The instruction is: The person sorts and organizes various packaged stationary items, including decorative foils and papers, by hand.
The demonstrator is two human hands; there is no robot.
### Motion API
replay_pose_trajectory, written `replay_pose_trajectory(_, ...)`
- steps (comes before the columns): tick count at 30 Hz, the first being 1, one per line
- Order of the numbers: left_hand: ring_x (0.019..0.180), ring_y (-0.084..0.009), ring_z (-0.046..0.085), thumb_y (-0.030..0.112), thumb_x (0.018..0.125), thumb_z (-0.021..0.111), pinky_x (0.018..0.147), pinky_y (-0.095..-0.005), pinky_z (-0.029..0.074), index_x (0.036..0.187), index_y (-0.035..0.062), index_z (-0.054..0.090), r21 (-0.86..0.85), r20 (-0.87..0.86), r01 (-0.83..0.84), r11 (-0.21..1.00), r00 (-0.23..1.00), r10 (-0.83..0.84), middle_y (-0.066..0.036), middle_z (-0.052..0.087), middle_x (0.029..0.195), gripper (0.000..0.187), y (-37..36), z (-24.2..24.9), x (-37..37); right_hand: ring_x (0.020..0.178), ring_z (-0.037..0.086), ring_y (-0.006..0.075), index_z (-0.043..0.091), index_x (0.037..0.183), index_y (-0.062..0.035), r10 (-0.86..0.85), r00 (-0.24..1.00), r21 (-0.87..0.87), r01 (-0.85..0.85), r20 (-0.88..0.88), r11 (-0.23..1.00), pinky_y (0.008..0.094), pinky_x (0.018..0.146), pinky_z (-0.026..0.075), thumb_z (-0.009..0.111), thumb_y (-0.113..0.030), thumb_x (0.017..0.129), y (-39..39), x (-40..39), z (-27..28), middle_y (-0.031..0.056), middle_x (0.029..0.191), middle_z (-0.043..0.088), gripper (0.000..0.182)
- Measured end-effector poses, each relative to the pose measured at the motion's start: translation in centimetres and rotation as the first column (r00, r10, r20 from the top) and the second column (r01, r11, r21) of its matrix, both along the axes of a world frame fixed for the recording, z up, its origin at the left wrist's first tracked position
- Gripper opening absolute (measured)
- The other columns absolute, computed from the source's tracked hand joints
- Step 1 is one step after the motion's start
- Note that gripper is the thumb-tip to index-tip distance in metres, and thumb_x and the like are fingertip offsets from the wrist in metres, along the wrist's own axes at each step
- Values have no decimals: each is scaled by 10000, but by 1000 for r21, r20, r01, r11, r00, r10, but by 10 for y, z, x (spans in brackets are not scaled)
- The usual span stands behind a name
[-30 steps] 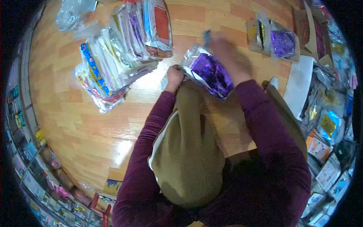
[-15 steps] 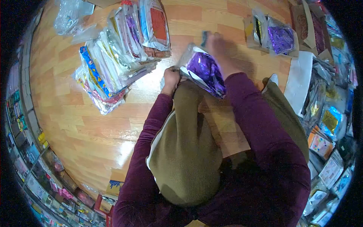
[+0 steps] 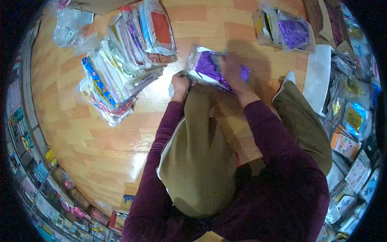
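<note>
- Purple foil packet point(image 3: 203, 66) in clear plastic lay across the raised knee, at the near edge of the wooden floor point(image 3: 80, 133); judged to be propped there so both hands could work it without a table.
- Left hand point(image 3: 180, 84) was closed on the packet's left corner, pinching the plastic against the knee; it appeared to act as the anchor.
- Right hand point(image 3: 230, 69) lay on top of the packet's right part, fingers curled over the plastic; blurred, so whether it gripped or merely pressed, could not tell.
- Olive trouser legs point(image 3: 201, 153) filled the near ground, so room for the hands existed only forward and to the left.
- Fanned stack of wrapped packets point(image 3: 121, 64) lay just left of the left hand, near but apart; bare floor remained between them.
- A cardboard tray with another purple packet point(image 3: 293, 33) sat farther off to the right, well apart.
- Loose clear bags point(image 3: 70, 26) lay at the far left.
- Right edge was crowded with assorted shiny packets point(image 3: 350, 117); little open room on that side.
</note>
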State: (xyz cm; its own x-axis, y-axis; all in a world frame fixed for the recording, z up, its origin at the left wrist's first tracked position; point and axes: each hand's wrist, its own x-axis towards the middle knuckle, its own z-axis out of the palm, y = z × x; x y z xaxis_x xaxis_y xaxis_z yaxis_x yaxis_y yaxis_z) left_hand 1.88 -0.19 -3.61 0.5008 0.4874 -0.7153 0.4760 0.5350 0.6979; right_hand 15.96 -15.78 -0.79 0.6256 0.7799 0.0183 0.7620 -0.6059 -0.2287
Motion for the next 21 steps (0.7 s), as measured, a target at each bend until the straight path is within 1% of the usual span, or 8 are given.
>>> replay_pose_trajectory(8,537,-306,605,16,856,389,464,-345,530,940,-98,446,-133,19,-137,982,990,140,-212,564,725,152,4,6,5,833,532,354,558,913,-21,-322,944,-41,325,73,945,486,708,420,496,-168,744,-14,33,11,203,912,553,233)
replay_pose_trajectory(11,539,-303,605,12,850,402,470,-346,531,943,-94,458,-105,-14,-145,984,989,144,-206,566,729,152,3,-7,2,789,527,339,562,880,-21,-300,832,126,398,-466,909,420,641,430,486,-167,738,44,-22,21,173,840,550,217)
replay_pose_trajectory(12,535,-301,603,10,847,410,473,-348,533,945,-90,465,-70,-13,-151,986,989,150,-206,569,735,151,4,-9,3,809,509,338,564,863,-24,-29,997,10,30,-68,1000,404,639,431,485,-174,747,55,-45,39,160,870,537,206)
replay_pose_trajectory(13,535,-301,603,10,847,410,473,-348,533,945,-90,465,-66,-14,-133,989,991,132,-206,569,735,151,5,-10,2,831,491,331,566,860,-50,11,998,102,-5,-59,995,407,619,424,480,-177,752,56,-65,30,144,861,519,187)
replay_pose_trajectory(15,529,-289,602,12,847,419,455,-340,522,937,-85,477,-3,-39,-19,1000,999,19,-192,567,728,145,7,-10,-3,841,492,325,567,904,-86,84,982,27,-81,-170,996,411,622,418,486,-190,752,25,-71,-7,135,859,516,201)
replay_pose_trajectory(17,524,-247,587,22,860,391,481,-322,513,885,-90,490,-66,0,-125,990,992,126,-181,588,710,152,3,5,2,851,496,317,573,940,-134,-172,839,-78,154,-516,985,425,631,416,488,-189,751,-16,-46,-39,126,857,514,214)
replay_pose_trajectory(19,533,-265,594,17,861,387,473,-328,509,879,-95,487,-94,-14,-46,995,999,45,-192,586,710,151,0,3,0,860,500,329,572,962,-126,-78,996,-113,81,32,990,439,657,422,504,-183,742,-63,-37,-3,137,871,513,238)
replay_pose_trajectory(21,533,-273,606,17,859,405,438,-327,509,944,-106,460,-84,18,-9,996,1000,11,-175,563,696,159,0,-3,1,873,497,340,570,956,-108,-114,972,-87,134,205,987,449,657,420,499,-163,741,-94,-28,-5,152,862,505,233)
